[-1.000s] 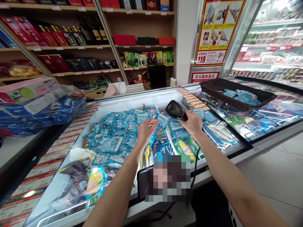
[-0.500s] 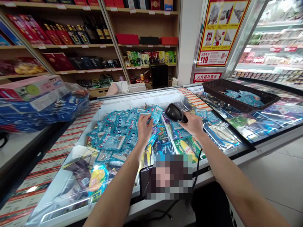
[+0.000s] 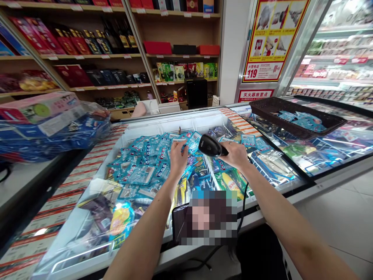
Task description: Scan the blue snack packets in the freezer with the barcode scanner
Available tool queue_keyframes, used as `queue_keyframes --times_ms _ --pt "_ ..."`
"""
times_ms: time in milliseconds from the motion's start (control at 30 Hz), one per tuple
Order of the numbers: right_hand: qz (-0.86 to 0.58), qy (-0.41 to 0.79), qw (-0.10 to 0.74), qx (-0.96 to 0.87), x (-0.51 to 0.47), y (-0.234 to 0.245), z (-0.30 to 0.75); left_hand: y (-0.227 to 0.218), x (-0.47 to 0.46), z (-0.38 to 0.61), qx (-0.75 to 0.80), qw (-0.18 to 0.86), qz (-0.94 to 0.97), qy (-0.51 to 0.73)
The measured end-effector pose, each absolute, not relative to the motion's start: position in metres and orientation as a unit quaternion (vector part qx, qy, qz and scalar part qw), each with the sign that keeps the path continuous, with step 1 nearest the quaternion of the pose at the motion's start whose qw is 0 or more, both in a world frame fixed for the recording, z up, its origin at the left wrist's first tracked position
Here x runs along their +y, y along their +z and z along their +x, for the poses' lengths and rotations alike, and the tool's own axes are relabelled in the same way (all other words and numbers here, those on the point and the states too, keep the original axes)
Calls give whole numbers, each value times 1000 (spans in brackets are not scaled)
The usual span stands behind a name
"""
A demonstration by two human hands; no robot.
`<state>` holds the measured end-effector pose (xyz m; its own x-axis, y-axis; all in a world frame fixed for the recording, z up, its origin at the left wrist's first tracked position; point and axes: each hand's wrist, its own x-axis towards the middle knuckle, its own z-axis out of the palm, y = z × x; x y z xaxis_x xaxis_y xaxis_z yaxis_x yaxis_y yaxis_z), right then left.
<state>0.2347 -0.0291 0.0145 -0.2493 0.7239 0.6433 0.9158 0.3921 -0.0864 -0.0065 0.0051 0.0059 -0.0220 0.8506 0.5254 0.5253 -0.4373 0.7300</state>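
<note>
My left hand (image 3: 177, 158) pinches a small blue packet (image 3: 192, 142) and holds it up over a heap of like blue packets (image 3: 142, 163) in an open chest freezer (image 3: 163, 124). My right hand (image 3: 237, 155) grips a black barcode scanner (image 3: 210, 146), whose head points left at the held packet, a short gap away. The scanner's black cable (image 3: 243, 206) hangs down from my right wrist over the freezer's front edge.
A dark basket (image 3: 294, 112) with more blue packets rests on the freezer's glass lid at right. Wrapped boxes (image 3: 49, 124) are stacked at left. A dark screen (image 3: 177, 225) leans on the front rim. Shelves of goods line the back wall.
My left hand took up a blue packet from the heap and raised it. My right hand brought the scanner down and left, closer to that packet.
</note>
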Motion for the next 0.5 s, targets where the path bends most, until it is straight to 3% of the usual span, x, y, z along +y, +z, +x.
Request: queue_keyframes --times_ms 500 --pt "-541 -128 292 -778 -31 16 233 4 9 -8 515 123 703 475"
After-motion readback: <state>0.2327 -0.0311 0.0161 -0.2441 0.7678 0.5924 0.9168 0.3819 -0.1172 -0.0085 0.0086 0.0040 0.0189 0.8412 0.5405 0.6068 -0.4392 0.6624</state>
